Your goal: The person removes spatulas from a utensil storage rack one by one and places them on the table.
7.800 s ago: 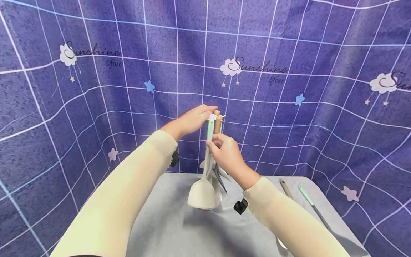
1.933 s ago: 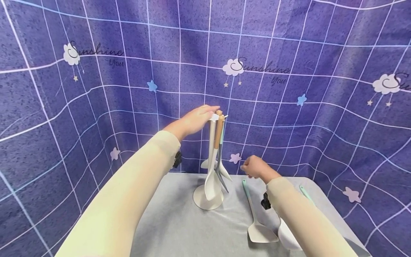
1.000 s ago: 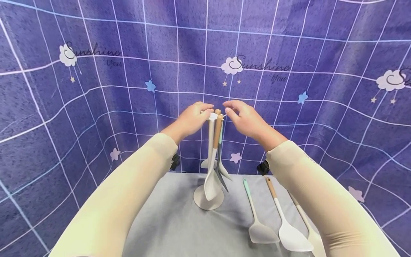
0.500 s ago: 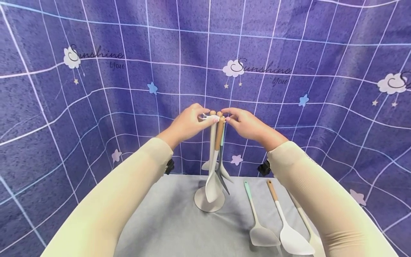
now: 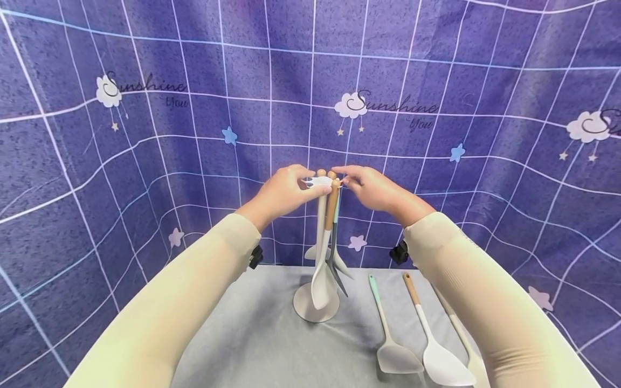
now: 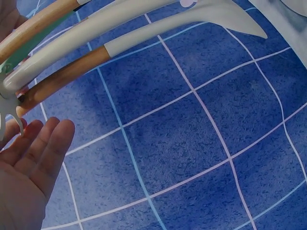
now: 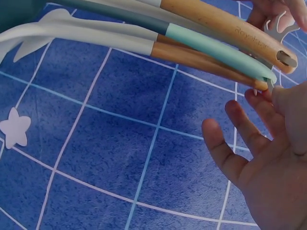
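A beige utensil stand (image 5: 302, 311) stands upright on the table, with several kitchen utensils hanging from its white hooked top (image 5: 317, 182). My left hand (image 5: 281, 191) pinches that top from the left, thumb in front and fingers behind. From the right, my right hand (image 5: 374, 188) has its thumb and index finger on a hook at the mint handle's (image 7: 216, 48) end; its other fingers (image 7: 218, 143) spread loosely. A white spoon (image 5: 321, 285) with a wooden handle hangs in front. Behind it hang a dark grey utensil (image 5: 339, 277) and other white heads, partly hidden.
On the table (image 5: 252, 345) to the right lie a mint-handled turner (image 5: 400, 358), a white turner with a wooden handle (image 5: 443, 361) and a beige utensil (image 5: 458, 326), partly under the right sleeve. A purple grid-patterned curtain (image 5: 262, 118) hangs close behind the stand.
The mint-handled turner went from the stand to the table, leaving the right hand. That hand then rose to the hooked top. The left hand shifted from resting on the top to pinching it.
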`<control>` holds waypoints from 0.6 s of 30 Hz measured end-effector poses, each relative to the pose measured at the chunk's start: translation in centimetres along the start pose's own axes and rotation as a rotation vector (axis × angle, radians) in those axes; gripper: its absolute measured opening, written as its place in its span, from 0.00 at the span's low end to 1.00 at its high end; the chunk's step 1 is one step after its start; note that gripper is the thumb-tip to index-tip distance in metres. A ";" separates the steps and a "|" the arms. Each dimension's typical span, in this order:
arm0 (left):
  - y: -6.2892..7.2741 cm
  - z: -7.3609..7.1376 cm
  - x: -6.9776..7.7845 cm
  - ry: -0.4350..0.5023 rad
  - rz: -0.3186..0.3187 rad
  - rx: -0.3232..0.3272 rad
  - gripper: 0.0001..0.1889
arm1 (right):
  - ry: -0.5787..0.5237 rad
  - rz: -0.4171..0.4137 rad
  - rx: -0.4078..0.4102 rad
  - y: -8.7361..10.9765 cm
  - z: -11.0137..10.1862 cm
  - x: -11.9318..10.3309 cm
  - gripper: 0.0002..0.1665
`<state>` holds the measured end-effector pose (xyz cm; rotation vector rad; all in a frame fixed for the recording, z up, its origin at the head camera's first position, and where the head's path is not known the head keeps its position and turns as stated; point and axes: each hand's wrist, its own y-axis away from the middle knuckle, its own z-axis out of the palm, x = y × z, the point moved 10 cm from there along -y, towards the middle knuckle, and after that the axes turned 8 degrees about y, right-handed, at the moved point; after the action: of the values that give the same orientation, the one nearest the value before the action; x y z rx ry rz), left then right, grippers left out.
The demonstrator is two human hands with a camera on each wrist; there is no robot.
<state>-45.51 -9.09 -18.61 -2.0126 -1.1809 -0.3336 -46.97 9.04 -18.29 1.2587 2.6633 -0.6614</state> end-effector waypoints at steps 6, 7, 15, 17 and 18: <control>0.0 -0.1 -0.2 0.006 -0.023 0.012 0.43 | -0.041 0.023 0.005 -0.3 -0.1 0.4 0.27; 0.0 -0.1 -0.3 0.007 -0.029 0.014 0.43 | -0.051 0.026 0.001 -0.4 0.0 0.4 0.27; 0.1 -0.1 -0.4 -0.019 -0.038 0.027 0.41 | -0.015 -0.002 0.014 -0.6 0.1 -0.1 0.29; 0.1 -0.1 -0.4 -0.026 -0.031 0.030 0.40 | 0.010 -0.022 0.025 -0.6 0.0 -0.3 0.29; 0.2 -0.1 -0.5 -0.024 -0.032 0.029 0.40 | 0.017 -0.030 0.027 -0.6 0.0 -0.5 0.30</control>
<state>-45.61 -9.52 -18.87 -1.9800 -1.2272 -0.3070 -47.14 8.39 -17.92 1.2390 2.7011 -0.6963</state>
